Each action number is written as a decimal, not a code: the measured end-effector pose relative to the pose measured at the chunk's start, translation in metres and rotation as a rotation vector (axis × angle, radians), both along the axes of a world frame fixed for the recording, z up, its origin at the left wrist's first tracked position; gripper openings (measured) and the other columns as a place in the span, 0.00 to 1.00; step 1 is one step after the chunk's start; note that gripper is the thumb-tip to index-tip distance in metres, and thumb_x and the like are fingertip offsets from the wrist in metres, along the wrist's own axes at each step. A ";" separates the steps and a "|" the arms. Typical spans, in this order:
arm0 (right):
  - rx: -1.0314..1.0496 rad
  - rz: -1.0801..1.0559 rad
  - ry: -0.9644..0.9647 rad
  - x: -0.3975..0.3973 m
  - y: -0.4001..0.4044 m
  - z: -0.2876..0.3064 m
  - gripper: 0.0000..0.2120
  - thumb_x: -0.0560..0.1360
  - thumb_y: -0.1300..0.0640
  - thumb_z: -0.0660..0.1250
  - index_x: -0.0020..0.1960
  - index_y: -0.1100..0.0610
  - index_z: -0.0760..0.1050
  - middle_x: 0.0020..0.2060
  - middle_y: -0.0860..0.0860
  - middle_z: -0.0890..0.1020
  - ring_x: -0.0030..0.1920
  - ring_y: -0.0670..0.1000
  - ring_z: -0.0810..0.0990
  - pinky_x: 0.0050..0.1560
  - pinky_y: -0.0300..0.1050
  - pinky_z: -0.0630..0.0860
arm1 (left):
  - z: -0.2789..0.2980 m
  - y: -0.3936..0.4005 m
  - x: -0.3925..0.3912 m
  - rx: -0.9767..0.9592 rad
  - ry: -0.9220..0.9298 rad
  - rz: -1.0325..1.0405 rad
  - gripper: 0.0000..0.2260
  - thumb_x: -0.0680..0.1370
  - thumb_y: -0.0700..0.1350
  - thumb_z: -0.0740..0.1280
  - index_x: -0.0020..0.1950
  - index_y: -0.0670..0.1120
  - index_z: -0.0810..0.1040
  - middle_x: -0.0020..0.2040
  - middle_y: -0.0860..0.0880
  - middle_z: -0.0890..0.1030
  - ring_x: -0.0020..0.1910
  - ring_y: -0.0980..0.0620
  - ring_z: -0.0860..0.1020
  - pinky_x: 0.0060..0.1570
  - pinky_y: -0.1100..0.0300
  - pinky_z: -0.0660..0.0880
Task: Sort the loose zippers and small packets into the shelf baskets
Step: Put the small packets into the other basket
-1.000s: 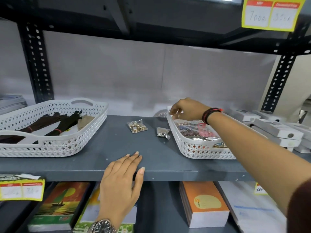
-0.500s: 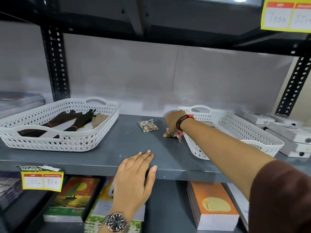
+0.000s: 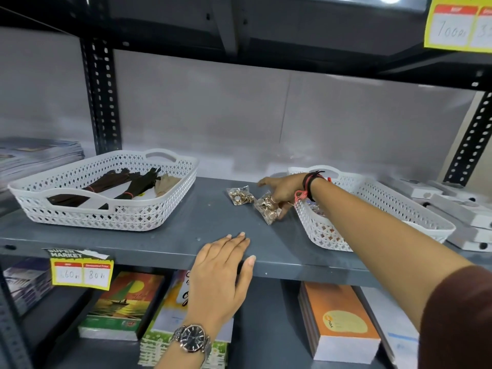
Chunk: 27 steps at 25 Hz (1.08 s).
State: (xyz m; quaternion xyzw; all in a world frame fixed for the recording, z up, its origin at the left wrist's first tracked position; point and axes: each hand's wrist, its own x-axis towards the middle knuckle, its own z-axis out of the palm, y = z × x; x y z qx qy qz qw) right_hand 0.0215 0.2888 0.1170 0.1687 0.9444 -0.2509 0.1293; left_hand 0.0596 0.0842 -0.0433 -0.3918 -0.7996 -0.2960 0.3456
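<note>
My right hand [image 3: 283, 191] reaches across the grey shelf [image 3: 165, 235] and pinches a small clear packet of gold bits [image 3: 267, 207], lifted and tilted just left of the right white basket [image 3: 399, 209]. A second clear packet [image 3: 239, 195] lies flat on the shelf a little further left, beside my outstretched fingers. The left white basket [image 3: 111, 217] holds bundles of dark zippers [image 3: 119, 183] and a beige one. My left hand [image 3: 222, 272], with a wristwatch, rests flat on the shelf's front edge, holding nothing.
Grey flat boxes [image 3: 458, 209] are stacked right of the right basket. A pile of magazines [image 3: 34, 155] sits behind the left upright. Books [image 3: 338, 320] lie on the lower shelf. Yellow price tags [image 3: 81, 272] hang from the shelf edges.
My right hand left the right basket, moved left onto the shelf and closed on the nearer packet, raising it. The view shifted left. My left hand stayed on the shelf edge.
</note>
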 end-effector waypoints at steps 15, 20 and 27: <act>0.429 0.432 0.012 -0.012 0.003 -0.010 0.23 0.71 0.70 0.69 0.63 0.57 0.77 0.62 0.54 0.79 0.54 0.48 0.74 0.64 0.49 0.71 | 0.000 -0.001 -0.001 -0.035 -0.017 0.006 0.22 0.82 0.56 0.50 0.62 0.49 0.79 0.62 0.54 0.79 0.62 0.55 0.75 0.63 0.61 0.62; 0.562 0.326 0.077 -0.009 0.015 -0.007 0.14 0.67 0.58 0.76 0.52 0.56 0.82 0.46 0.50 0.82 0.47 0.48 0.77 0.55 0.47 0.76 | -0.001 -0.001 0.000 -0.038 -0.005 0.018 0.21 0.81 0.55 0.52 0.62 0.48 0.80 0.61 0.53 0.80 0.61 0.54 0.76 0.62 0.60 0.64; 0.389 0.119 0.645 0.039 0.048 0.049 0.10 0.69 0.56 0.75 0.49 0.59 0.85 0.43 0.53 0.86 0.40 0.44 0.80 0.43 0.30 0.72 | -0.003 0.001 -0.001 -0.024 0.009 0.041 0.23 0.81 0.56 0.50 0.61 0.48 0.80 0.61 0.52 0.80 0.61 0.52 0.77 0.62 0.58 0.63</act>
